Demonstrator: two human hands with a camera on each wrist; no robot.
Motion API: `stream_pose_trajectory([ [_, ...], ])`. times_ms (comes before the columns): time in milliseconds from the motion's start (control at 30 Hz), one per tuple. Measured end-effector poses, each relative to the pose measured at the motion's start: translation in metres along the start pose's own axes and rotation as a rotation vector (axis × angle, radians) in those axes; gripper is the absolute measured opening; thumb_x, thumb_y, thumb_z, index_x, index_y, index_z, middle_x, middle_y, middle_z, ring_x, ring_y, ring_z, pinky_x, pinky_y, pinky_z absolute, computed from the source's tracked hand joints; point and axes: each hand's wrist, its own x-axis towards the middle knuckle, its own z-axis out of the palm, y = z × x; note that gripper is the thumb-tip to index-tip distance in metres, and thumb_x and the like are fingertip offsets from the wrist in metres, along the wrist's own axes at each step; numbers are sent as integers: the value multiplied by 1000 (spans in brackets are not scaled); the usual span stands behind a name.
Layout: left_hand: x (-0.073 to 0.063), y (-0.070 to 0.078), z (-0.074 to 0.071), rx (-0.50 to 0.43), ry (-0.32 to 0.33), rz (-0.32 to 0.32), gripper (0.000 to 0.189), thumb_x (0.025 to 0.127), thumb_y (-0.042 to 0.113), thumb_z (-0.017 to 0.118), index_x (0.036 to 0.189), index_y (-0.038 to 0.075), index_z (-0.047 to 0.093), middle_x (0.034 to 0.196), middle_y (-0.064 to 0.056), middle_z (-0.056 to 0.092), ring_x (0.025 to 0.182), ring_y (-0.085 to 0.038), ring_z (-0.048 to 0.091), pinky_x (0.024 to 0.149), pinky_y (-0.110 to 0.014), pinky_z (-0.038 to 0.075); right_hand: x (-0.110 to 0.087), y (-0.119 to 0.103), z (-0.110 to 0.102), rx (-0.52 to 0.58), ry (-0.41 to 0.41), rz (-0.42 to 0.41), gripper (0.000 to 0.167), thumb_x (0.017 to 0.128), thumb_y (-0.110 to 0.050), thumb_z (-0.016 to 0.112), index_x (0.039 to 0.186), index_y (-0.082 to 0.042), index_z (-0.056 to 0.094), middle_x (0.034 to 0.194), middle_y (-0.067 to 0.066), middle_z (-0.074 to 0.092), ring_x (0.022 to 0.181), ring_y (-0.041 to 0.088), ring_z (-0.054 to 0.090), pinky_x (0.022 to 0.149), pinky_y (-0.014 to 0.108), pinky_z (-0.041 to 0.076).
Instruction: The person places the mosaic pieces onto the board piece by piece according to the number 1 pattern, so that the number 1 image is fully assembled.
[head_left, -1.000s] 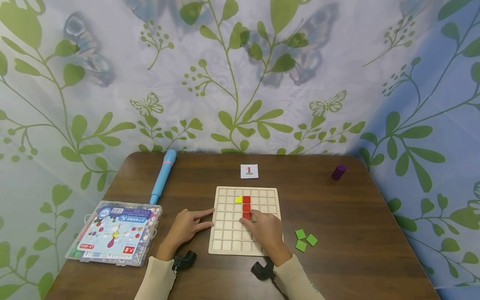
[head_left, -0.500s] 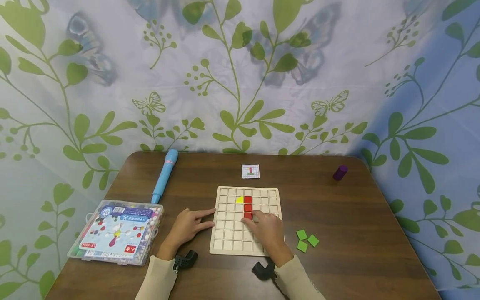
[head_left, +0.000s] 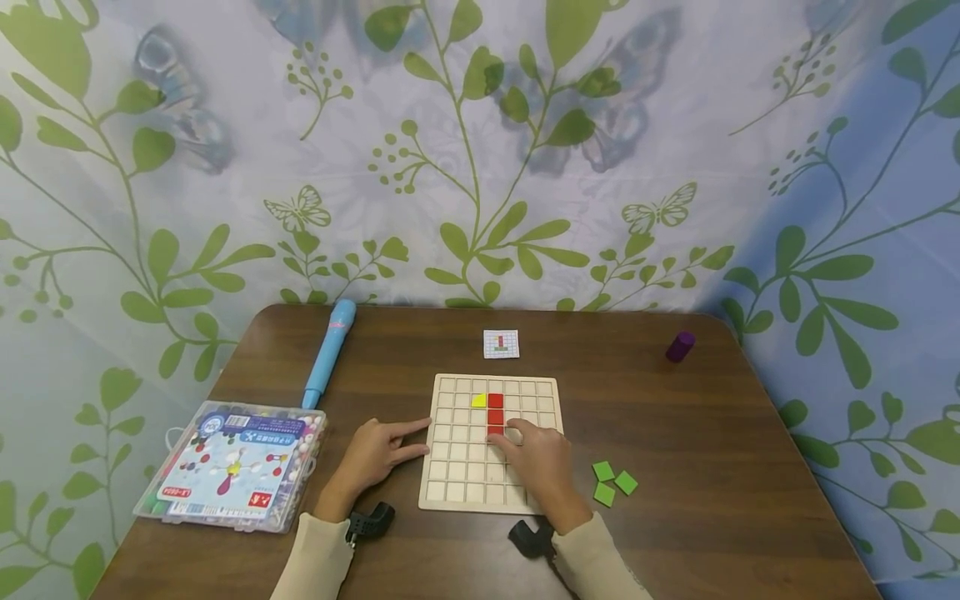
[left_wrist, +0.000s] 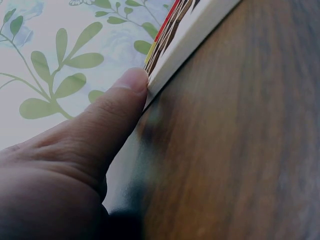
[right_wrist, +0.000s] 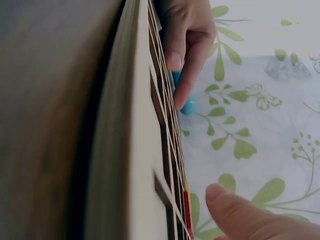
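A pale wooden grid board (head_left: 450, 492) lies flat on the table. On it, red square tiles (head_left: 496, 417) form a column, and a yellow tile (head_left: 479, 401) with one cut corner sits left of the top one. My left hand (head_left: 373, 450) touches the board's left edge with straight thumb and index finger; its thumb (left_wrist: 122, 95) meets that edge in the left wrist view. My right hand (head_left: 542, 458) hovers at the lowest red tile, thumb and index finger spread around it. In the right wrist view the right thumb (right_wrist: 240, 210) stands apart from the red tiles (right_wrist: 187, 210).
Several loose green tiles (head_left: 603, 472) lie right of the board. A small card (head_left: 501, 344) with a coloured grid pattern lies behind it. On the left are a clear plastic kit box (head_left: 232, 467) and a blue microphone-shaped object (head_left: 328, 354). A purple cylinder (head_left: 680, 347) stands back right.
My right hand has shifted slightly right, its fingers easing off the lowest red tile. The left hand keeps its place at the board's edge.
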Motion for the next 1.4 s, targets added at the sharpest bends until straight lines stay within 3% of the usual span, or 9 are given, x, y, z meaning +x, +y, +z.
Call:
stream_pose_trajectory([
  [200, 0, 0, -1, 15, -3, -4, 50, 90, 46, 76, 135, 27, 69, 47, 19, 26, 48, 1, 15, 51, -20, 21, -5, 8, -9, -33, 28, 7, 40, 77, -47, 87, 99, -13, 82, 63, 0, 70, 51, 20, 61, 49, 30, 43],
  [533, 0, 0, 1, 3, 5, 13, 50, 89, 46, 77, 135, 27, 70, 47, 21, 24, 48, 1, 14, 50, -20, 20, -22, 29, -30, -36, 45, 94, 44, 75, -47, 90, 101, -12, 83, 44, -9, 44, 48, 5, 25, 44, 24, 26],
  [767, 1, 1, 1, 14, 4, 16, 50, 89, 46, 77, 135, 27, 70, 47, 20, 26, 48, 1, 15, 51, -20, 21, -43, 64, -51, -3, 219, 20, 41, 66, -35, 96, 93, -6, 82, 43, -10, 43, 45, -3, 19, 42, 23, 26],
  [900, 0, 1, 0, 37, 18, 17, 49, 88, 45, 78, 133, 28, 71, 47, 21, 26, 47, 1, 17, 56, -23, 25, -54, 82, -65, 69, 271, -8, 41, 63, -25, 98, 94, -3, 81, 46, -19, 25, 47, -8, 10, 40, 19, 20],
  [1033, 0, 1, -1, 35, 16, 15, 48, 88, 44, 79, 133, 27, 71, 47, 21, 26, 48, 1, 16, 56, -23, 26, -65, 93, -76, 84, 265, 50, 41, 63, -21, 98, 96, -3, 81, 53, -26, 19, 48, -10, 9, 38, 15, 16],
  [1267, 0, 2, -1, 22, 5, -5, 48, 89, 45, 78, 134, 27, 71, 47, 19, 28, 48, 1, 16, 50, -21, 20, -83, 108, -88, 74, 208, 227, 40, 69, -25, 97, 102, -8, 82, 50, -25, 19, 45, -7, 13, 39, 17, 18],
  [1400, 0, 2, -1, 19, 6, 1, 48, 89, 45, 78, 134, 27, 71, 46, 20, 27, 48, 1, 15, 50, -21, 20, -92, 117, -92, 113, 211, 250, 44, 67, -23, 97, 106, -10, 82, 52, -26, 19, 46, -7, 15, 40, 17, 20],
])
